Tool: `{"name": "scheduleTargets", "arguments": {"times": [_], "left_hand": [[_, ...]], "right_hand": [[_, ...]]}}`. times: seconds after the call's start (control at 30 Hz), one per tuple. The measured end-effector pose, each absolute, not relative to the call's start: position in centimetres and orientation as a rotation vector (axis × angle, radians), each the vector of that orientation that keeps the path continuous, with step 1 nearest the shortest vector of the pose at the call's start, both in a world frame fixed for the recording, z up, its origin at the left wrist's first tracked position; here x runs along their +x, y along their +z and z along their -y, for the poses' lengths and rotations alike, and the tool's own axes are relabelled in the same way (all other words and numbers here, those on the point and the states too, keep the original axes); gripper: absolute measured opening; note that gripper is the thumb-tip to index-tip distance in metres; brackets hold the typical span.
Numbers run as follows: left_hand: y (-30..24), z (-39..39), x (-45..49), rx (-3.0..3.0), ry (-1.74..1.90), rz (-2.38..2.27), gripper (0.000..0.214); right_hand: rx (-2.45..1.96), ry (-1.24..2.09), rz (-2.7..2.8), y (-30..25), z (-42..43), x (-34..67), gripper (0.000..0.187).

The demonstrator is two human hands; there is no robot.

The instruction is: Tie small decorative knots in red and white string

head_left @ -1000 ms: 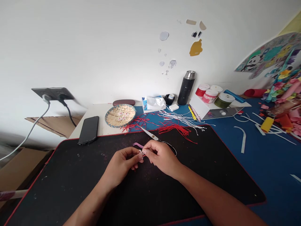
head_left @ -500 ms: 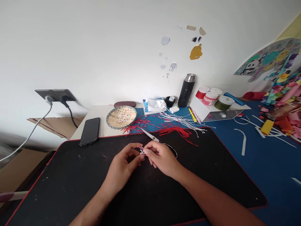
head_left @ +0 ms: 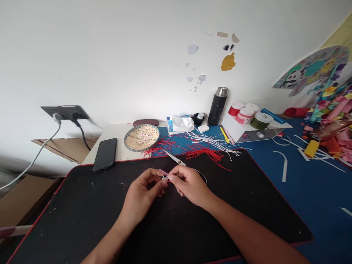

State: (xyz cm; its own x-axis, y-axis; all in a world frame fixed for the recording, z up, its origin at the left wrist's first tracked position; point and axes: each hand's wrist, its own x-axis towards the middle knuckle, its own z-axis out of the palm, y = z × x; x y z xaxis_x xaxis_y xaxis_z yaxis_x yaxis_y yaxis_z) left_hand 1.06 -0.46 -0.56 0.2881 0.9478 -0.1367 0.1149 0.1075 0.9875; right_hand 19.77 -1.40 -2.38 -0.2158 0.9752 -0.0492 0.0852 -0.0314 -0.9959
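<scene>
Over the black mat [head_left: 90,212], my left hand [head_left: 144,187] pinches a small white cord [head_left: 164,178] with red strands by it. My right hand [head_left: 188,183] pinches the same cord from the other side, fingertips almost meeting the left ones. A bit of purple shows between the fingers; what it belongs to is hidden. Behind my right hand lies a pair of scissors [head_left: 176,159], blades pointing up and left, its handles partly covered. Past the scissors are loose red cords [head_left: 206,156] and white cords [head_left: 217,141].
A woven basket [head_left: 141,137] with small red-and-white pieces stands behind the mat, beside a phone [head_left: 105,154]. Along the wall are a tissue box [head_left: 180,125], a black flask [head_left: 218,106] and a white box [head_left: 239,134] bearing several jars. Paper strips [head_left: 284,165] lie at right.
My fingertips have drawn slightly apart, and the white cord now stretches lower between them. The view has shifted very slightly; nothing else on the table has moved.
</scene>
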Motion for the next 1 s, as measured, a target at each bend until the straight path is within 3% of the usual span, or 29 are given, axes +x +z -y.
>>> {"name": "scheduleTargets", "arguments": {"times": [0.73, 1.0], "left_hand": [[-0.99, 0.49, 0.94, 1.293, 0.885, -1.091, 0.028], [-0.53, -0.03, 1.08, 1.247, 0.773, -1.107, 0.045]], "right_hand": [[-1.181, 1.438, 1.369, -1.77, 1.43, 19.66, 0.024], [-1.208, 1.443, 1.356, -1.93, 1.48, 19.58, 0.022]]}}
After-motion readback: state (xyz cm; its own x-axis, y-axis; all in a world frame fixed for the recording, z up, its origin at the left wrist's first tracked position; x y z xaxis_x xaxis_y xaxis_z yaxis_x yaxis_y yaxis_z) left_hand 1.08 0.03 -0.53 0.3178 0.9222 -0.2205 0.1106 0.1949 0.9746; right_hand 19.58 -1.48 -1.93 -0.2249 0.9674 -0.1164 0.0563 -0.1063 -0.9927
